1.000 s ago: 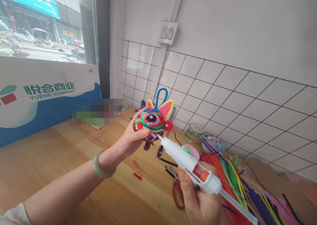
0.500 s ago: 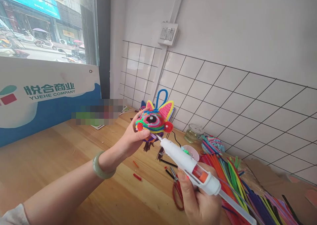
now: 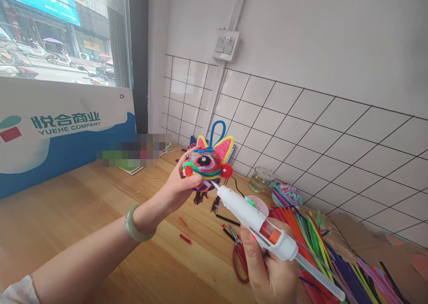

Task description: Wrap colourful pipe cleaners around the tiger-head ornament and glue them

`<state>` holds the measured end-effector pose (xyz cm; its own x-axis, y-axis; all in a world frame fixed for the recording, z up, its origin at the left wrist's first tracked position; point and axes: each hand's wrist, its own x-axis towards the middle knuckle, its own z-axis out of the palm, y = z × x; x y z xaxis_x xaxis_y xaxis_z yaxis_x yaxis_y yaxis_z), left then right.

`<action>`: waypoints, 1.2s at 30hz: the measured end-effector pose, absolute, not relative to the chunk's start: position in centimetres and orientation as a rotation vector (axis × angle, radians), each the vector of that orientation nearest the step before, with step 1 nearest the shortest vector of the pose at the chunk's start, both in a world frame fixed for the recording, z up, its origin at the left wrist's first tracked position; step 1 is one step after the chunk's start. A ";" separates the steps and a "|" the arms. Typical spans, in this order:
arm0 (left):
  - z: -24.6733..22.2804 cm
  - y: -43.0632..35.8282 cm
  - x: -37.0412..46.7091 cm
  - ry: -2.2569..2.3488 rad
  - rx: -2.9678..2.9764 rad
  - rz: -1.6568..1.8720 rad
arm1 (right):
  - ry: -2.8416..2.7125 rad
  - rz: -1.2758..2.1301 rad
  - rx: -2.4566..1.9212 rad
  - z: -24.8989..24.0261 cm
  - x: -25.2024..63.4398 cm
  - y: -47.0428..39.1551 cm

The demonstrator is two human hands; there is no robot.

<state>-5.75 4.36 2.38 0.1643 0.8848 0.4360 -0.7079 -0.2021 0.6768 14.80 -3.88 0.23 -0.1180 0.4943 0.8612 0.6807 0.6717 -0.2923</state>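
My left hand [image 3: 183, 177] is closed around a colourful pipe-cleaner animal head [image 3: 209, 161] with pink-and-yellow ears, a black eye and a blue loop on top. My thumb presses on its lower front edge; the fingers behind it are mostly hidden. In my right hand [image 3: 270, 268] is a white hot glue gun [image 3: 247, 215], with a clear glue stick [image 3: 321, 277] sticking out of its back end. The nozzle tip is at the lower edge of the head, close to my left thumb; whether it touches cannot be made out.
Red-handled scissors [image 3: 240, 259] lie on the wooden table [image 3: 133, 268] below the glue gun. Bundles of coloured pipe cleaners [image 3: 321, 246] spread along the right. A glass jar [image 3: 261, 179] and a pinkish dish [image 3: 259, 204] stand near the gridded wall. Red scraps [image 3: 185, 238] lie mid-table.
Almost nothing differs. Both hands, the animal head and the glue gun keep nearly the same places, with only a slight shift of the whole view.
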 end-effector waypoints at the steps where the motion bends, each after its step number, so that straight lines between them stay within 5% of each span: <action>1: 2.4 4.4 -5.7 0.231 1.011 1.462 | -1.774 -0.214 -0.949 0.3 14.8 -3.9; 17: 2.4 4.2 -5.7 0.240 0.987 1.464 | -1.777 -0.179 -0.934 0.4 15.1 -3.7; 36: 2.1 5.3 -6.0 0.241 1.003 1.474 | -1.491 1.817 -0.834 0.6 18.1 -0.2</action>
